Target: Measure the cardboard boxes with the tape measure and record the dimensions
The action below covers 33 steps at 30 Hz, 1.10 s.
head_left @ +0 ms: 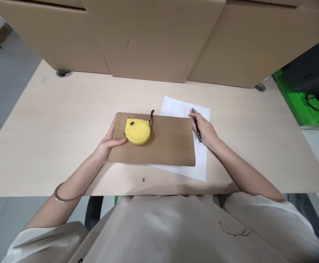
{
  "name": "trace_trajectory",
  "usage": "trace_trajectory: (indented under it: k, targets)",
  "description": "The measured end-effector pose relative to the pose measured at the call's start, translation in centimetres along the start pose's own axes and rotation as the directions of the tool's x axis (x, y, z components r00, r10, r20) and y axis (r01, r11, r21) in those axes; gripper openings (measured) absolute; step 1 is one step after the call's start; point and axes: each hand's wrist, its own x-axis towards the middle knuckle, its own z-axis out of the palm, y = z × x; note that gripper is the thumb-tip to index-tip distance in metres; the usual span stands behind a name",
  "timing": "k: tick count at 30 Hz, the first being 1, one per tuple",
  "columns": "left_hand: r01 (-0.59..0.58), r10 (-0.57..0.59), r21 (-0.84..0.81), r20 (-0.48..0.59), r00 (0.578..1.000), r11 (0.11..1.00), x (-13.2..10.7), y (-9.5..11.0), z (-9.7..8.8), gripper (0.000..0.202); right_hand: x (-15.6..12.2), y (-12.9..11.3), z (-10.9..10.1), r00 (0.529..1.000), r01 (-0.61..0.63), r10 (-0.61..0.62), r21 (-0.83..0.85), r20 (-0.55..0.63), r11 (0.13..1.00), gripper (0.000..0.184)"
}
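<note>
A flat brown cardboard box point(170, 140) lies in front of me, partly over a printed white paper sheet point(200, 160). My left hand point(107, 144) grips the box at its left end, the thumb on top. On the box rests a yellow tape measure point(138, 132) with a black strap point(152, 114); my left thumb tip reaches its lower left edge. At the far right corner of the box is my right hand point(204, 129), closed around a black pen point(197, 126) that slants across the fingers. Whether those fingers also touch the box I cannot tell.
Large cardboard boxes point(151, 40) stand along the back of the light wooden table point(52, 146). Two round cable holes, one of them the left cable hole point(64, 73), sit by the boxes. A green surface point(293, 98) with dark equipment and a cable point(316, 104) is at right.
</note>
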Motion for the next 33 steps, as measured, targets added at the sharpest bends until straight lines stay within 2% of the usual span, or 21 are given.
trace_trajectory:
  k: [5,7,10,12,13,16,20,25,29,33]
  targets:
    - [0.021,-0.021,0.001,-0.008,1.000,1.000,0.1,0.2,0.1,0.143,2.8,-0.1,-0.2,0.997,0.006,-0.011,0.071,0.074,0.997,0.023]
    - [0.024,-0.024,-0.004,-0.031,0.999,1.000,-0.1,0.3,0.3,0.141,3.5,-0.1,-0.3,0.995,0.011,-0.019,0.081,0.101,0.997,0.026]
    - [0.018,-0.019,-0.013,-0.094,0.995,1.000,-0.4,0.4,0.8,0.138,4.5,0.1,-0.9,1.000,0.002,0.000,0.186,-0.011,0.983,0.038]
    - [0.031,-0.033,-0.021,-0.126,0.992,0.999,-0.5,0.5,0.9,0.139,5.1,0.1,-1.3,0.994,0.012,0.023,0.321,-0.105,0.947,0.040]
    - [0.040,-0.043,-0.024,-0.133,0.990,0.999,-0.5,0.5,1.0,0.140,5.3,0.0,-1.4,0.993,0.016,0.032,0.394,-0.114,0.919,0.040]
    - [0.053,-0.056,-0.024,-0.147,0.988,0.998,-0.7,0.3,0.9,0.133,6.0,-0.7,-1.6,0.999,-0.030,0.036,0.523,0.000,0.852,0.040]
    - [0.059,-0.059,-0.010,-0.167,0.984,0.998,-1.1,-0.3,0.3,0.123,6.5,-1.6,-1.4,0.997,-0.070,0.050,0.485,0.055,0.872,0.045]
    - [0.077,-0.078,-0.012,-0.182,0.980,0.997,-1.3,-1.4,-0.7,0.132,6.6,-1.9,-1.4,0.977,-0.143,0.051,0.461,0.206,0.876,0.039]
    - [0.081,-0.078,0.009,-0.168,0.983,0.997,-1.5,-1.5,-0.9,0.127,6.8,-1.8,-1.3,0.973,-0.153,0.051,0.469,0.223,0.870,0.042]
    - [0.121,-0.118,0.012,-0.133,0.984,0.993,-1.9,-0.5,-0.5,0.125,6.9,-1.8,-1.3,0.970,-0.159,0.057,0.442,0.236,0.883,0.039]
